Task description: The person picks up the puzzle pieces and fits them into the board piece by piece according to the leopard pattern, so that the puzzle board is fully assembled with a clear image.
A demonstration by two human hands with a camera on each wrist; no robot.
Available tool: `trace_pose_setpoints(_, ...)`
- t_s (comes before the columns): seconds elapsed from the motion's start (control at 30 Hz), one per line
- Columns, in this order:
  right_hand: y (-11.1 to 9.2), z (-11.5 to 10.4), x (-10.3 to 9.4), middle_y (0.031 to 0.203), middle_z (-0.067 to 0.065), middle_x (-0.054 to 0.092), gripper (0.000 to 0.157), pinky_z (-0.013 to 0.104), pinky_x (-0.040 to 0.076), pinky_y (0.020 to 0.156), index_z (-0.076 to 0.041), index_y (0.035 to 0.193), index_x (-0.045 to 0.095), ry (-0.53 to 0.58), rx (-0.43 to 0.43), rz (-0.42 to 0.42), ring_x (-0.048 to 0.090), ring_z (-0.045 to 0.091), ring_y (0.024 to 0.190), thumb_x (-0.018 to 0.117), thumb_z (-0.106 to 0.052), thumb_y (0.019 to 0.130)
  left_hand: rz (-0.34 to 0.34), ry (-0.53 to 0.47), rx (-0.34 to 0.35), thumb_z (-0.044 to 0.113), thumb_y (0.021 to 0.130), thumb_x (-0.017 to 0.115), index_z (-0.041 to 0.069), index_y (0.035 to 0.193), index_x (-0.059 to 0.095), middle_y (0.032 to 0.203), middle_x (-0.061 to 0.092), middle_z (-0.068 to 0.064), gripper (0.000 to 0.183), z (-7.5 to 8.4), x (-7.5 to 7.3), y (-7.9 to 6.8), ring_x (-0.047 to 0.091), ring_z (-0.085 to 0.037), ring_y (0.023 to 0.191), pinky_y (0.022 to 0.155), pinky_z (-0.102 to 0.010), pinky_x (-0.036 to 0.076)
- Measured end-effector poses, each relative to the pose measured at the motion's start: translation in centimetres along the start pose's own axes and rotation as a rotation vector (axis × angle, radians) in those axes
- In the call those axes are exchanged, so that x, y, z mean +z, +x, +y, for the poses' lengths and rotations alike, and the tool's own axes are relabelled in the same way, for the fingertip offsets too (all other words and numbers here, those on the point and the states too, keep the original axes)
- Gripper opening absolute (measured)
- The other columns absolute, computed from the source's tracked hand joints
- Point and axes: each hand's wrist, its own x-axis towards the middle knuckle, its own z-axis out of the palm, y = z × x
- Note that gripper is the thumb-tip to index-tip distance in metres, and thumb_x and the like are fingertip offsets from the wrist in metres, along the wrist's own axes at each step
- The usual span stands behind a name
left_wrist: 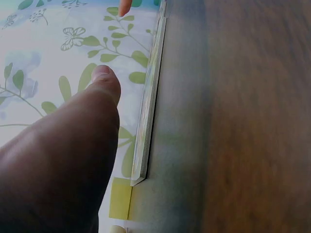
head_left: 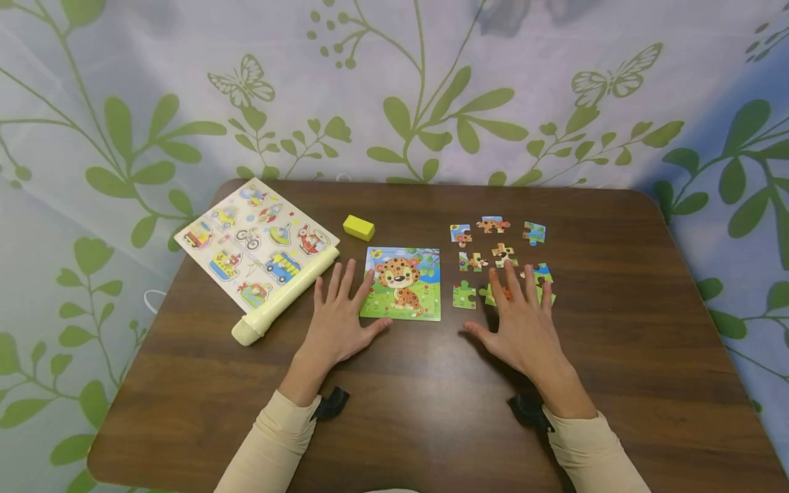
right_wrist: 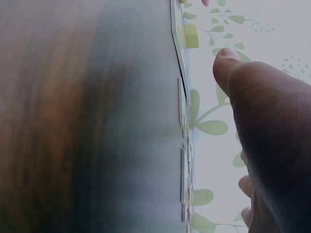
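A square leopard puzzle board [head_left: 403, 282] lies flat at mid-table. My left hand [head_left: 337, 323] is spread with straight fingers by its left edge, fingertips overlapping that edge in the head view. My right hand [head_left: 525, 332] is also spread, over the lower loose jigsaw pieces and partly hiding them. Several pieces lie face up beyond it, among them a green corner piece [head_left: 464, 295] and a blue piece [head_left: 534, 233]. Seen edge-on in the left wrist view, the puzzle board [left_wrist: 149, 107] lies past the thumb [left_wrist: 73, 131]. Neither hand holds anything.
A board of vehicle pictures [head_left: 246, 236] lies at the left, with a cream cylinder [head_left: 290, 291] along its near side. Behind the puzzle is a yellow block [head_left: 359, 228]. Leaf-patterned cloth [head_left: 425, 103] hangs at the far edge of the brown table [head_left: 419, 411].
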Motion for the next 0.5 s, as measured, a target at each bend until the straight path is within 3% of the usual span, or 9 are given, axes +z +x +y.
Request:
trace_pose_setpoints(0.13, 0.4, 0.4, 0.1, 0.169, 0.021, 0.021, 0.106, 0.077, 0.014, 0.117, -0.009, 0.162, 0.028, 0.058, -0.031, 0.030, 0.011, 0.051, 0.155, 0.067, -0.070, 0.084, -0.024, -0.060, 0.004, 0.077, 0.090, 0.053, 0.026, 0.165, 0.016, 0.173, 0.005, -0.011, 0.098, -0.2, 0.3, 0.1, 0.005, -0.035, 0.161, 0.126, -0.063, 0.011)
trace_pose_setpoints(0.27, 1.9, 1.7, -0.5, 0.155, 0.025, 0.040, 0.094, 0.072, 0.026, 0.114, -0.004, 0.156, 0.040, 0.189, -0.093, 0.074, 0.023, 0.050, 0.148, 0.079, -0.051, 0.085, -0.067, -0.125, 0.005, 0.075, 0.088, 0.058, 0.018, 0.166, 0.012, 0.173, 0.004, -0.012, 0.107, -0.6, 0.9, 0.4, 0.005, -0.033, 0.161, 0.129, -0.055, 0.014)
trace_pose_setpoints(0.37, 4.3, 2.8, -1.9, 0.134, 0.026, 0.054, 0.083, 0.063, 0.039, 0.102, -0.002, 0.150, 0.050, 0.259, -0.124, 0.081, 0.037, 0.047, 0.130, 0.085, -0.035, 0.083, -0.076, -0.132, 0.023, 0.077, 0.085, 0.061, 0.011, 0.165, 0.009, 0.173, 0.003, -0.013, 0.116, -0.9, 1.4, 0.9, 0.006, -0.031, 0.161, 0.129, -0.049, 0.017)
trace_pose_setpoints(0.5, 8.7, 4.1, -3.4, 0.116, 0.023, 0.057, 0.069, 0.055, 0.041, 0.089, -0.004, 0.145, 0.057, 0.286, -0.112, 0.008, 0.041, 0.042, 0.111, 0.084, -0.027, 0.085, -0.061, -0.137, 0.069, 0.077, 0.083, 0.063, 0.007, 0.165, 0.006, 0.173, 0.006, -0.013, 0.122, -1.2, 1.6, 2.0, 0.008, -0.029, 0.161, 0.129, -0.047, 0.019)
